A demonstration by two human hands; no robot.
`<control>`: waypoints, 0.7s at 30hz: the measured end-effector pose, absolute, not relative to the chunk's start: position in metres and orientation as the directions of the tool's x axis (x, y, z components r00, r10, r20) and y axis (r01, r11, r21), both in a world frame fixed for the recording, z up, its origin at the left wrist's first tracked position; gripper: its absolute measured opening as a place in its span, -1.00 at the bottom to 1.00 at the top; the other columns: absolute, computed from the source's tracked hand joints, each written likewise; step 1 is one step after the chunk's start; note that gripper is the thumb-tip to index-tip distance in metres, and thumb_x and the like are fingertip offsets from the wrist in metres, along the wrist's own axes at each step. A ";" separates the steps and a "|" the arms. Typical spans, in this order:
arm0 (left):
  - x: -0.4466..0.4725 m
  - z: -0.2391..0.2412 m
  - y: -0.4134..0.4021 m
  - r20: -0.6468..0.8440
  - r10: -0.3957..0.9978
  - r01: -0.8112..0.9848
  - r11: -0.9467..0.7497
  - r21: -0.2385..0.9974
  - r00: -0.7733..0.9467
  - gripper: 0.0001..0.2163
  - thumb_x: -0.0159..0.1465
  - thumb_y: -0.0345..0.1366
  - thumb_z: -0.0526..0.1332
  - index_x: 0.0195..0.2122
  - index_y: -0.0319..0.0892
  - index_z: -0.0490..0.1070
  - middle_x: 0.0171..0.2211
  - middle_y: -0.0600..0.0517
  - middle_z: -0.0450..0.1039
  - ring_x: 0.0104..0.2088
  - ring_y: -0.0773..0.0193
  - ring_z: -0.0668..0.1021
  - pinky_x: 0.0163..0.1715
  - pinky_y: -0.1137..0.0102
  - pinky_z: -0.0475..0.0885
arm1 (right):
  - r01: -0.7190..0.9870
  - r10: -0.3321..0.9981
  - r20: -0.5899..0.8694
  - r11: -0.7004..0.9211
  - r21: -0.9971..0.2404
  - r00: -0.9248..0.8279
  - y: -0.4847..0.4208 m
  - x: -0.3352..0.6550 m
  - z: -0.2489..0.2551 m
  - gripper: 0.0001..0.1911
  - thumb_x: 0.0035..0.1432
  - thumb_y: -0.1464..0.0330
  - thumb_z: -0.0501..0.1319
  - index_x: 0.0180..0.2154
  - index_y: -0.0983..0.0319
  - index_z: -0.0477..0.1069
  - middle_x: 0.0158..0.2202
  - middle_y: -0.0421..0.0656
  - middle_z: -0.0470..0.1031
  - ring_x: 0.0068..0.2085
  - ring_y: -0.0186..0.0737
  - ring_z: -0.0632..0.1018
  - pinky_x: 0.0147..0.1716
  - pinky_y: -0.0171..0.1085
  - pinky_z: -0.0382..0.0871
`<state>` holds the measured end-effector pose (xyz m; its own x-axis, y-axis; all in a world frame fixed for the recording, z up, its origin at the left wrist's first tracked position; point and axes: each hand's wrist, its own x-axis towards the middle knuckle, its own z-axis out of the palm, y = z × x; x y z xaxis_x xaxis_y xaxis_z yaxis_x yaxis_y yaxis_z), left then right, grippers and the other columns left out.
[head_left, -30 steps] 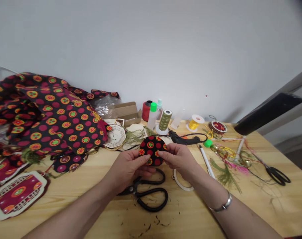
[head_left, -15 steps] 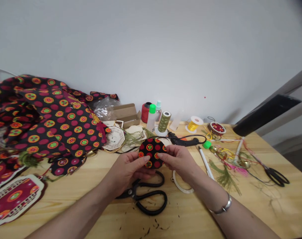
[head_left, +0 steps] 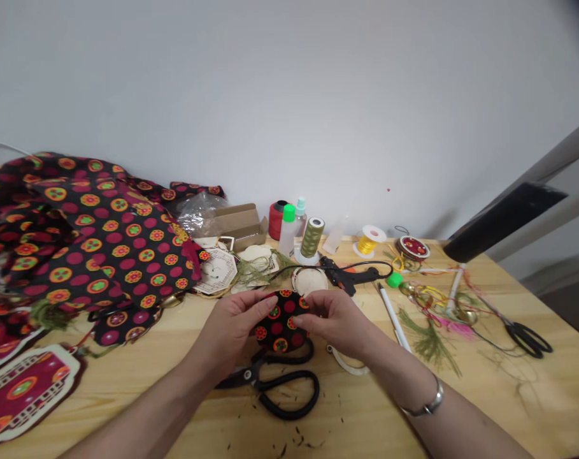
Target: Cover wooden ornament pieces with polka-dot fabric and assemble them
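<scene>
Between my two hands is a round fabric-covered disc (head_left: 283, 326), black with red dots and small orange and green flowers. My left hand (head_left: 239, 322) pinches its left edge, thumb on the front and fingers behind. On the opposite side my right hand (head_left: 334, 322) grips the right edge, thumb also on the front. Just below the disc lie black-handled scissors (head_left: 289, 392), their blades partly hidden by my left forearm. A white ring (head_left: 346, 364) rests on the table under my right wrist, partly covered. Behind the disc is a pale round wooden piece (head_left: 309, 282).
Patterned cloth (head_left: 102, 236) is heaped at left, near a framed ornament (head_left: 24, 392). Along the wall stand a green-capped bottle (head_left: 288, 233), an olive thread cone (head_left: 313, 239) and a yellow spool (head_left: 369, 242). A glue gun (head_left: 353, 275), white pen (head_left: 394, 315) and second scissors (head_left: 528, 338) lie to the right.
Both hands have lowered the disc a little toward me, and its face is tilted differently. The pale round piece behind it now shows more fully. The camera view has shifted slightly.
</scene>
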<state>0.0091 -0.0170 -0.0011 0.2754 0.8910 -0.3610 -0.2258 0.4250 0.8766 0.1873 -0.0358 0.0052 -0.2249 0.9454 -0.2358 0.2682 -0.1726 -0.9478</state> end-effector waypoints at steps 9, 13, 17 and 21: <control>0.009 -0.004 -0.023 -0.350 0.860 -0.202 0.443 0.874 0.372 -0.82 0.04 -0.25 0.34 -0.35 -0.22 0.55 -0.46 -0.02 0.59 -0.45 0.26 0.56 -0.39 0.41 0.44 | 0.286 0.980 -0.167 -0.130 -0.949 -0.109 -0.035 0.187 0.013 -0.72 -0.06 0.18 0.26 -0.51 0.30 0.42 -0.56 -0.23 0.37 -0.52 -0.38 0.31 -0.53 -0.37 0.18; 0.008 -0.005 -0.024 -0.333 0.860 -0.182 0.425 0.887 0.387 -0.83 0.03 -0.25 0.35 -0.37 -0.19 0.56 -0.45 0.00 0.58 -0.46 0.28 0.55 -0.39 0.42 0.42 | 0.298 0.987 -0.134 -0.102 -0.949 -0.088 -0.036 0.186 0.009 -0.78 -0.05 0.25 0.25 -0.56 0.28 0.41 -0.60 -0.25 0.35 -0.54 -0.41 0.28 -0.56 -0.39 0.15; 0.008 -0.003 -0.023 -0.285 0.891 -0.096 0.338 0.936 0.355 -0.83 0.00 -0.22 0.36 -0.42 -0.20 0.56 -0.45 0.01 0.57 -0.47 0.31 0.50 -0.44 0.48 0.38 | 0.338 0.983 -0.114 -0.058 -0.939 -0.147 -0.038 0.186 0.006 -0.80 -0.03 0.26 0.25 -0.54 0.27 0.45 -0.60 -0.25 0.38 -0.56 -0.41 0.28 -0.59 -0.40 0.13; 0.007 -0.004 -0.024 -0.263 0.900 0.002 0.280 0.960 0.347 -0.82 0.03 -0.19 0.33 -0.45 -0.21 0.56 -0.50 0.02 0.53 -0.47 0.31 0.47 -0.47 0.49 0.34 | 0.355 0.975 -0.101 -0.025 -0.935 -0.197 -0.041 0.187 0.002 -0.81 0.01 0.26 0.24 -0.50 0.25 0.47 -0.57 -0.24 0.43 -0.54 -0.39 0.32 -0.58 -0.40 0.15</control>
